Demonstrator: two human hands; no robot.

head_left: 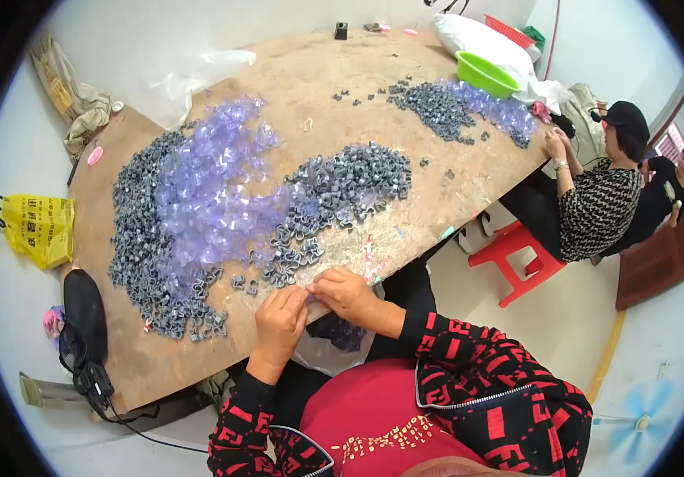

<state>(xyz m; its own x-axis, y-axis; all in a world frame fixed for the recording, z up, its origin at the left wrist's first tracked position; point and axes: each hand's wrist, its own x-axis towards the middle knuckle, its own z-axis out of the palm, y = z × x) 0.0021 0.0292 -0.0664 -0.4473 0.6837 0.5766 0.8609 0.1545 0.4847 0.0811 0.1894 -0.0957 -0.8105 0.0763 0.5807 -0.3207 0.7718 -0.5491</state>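
Observation:
My left hand [280, 318] and my right hand [346, 294] meet at the table's near edge, fingertips pinched together. Between them shows a bit of purple plastic [310, 297], mostly hidden by the fingers. Just beyond my hands lie loose grey curved clip-like pieces [282, 266]. A heap of clear purple plastic pieces [215, 191] spreads over the left half of the table, with grey clip-like pieces [139, 238] along its left side and more grey ones [354, 179] to its right. Below my hands, an open clear plastic bag [318, 354] holds dark purplish pieces.
The wooden table [294, 95] curves ahead. At the far right are another grey heap [433, 111], purple pieces [509, 115], a green basin [486, 75] and a white sack [469, 40]. A co-worker [600, 187] sits there beside a red stool [517, 258]. A black bag [83, 318] lies at left.

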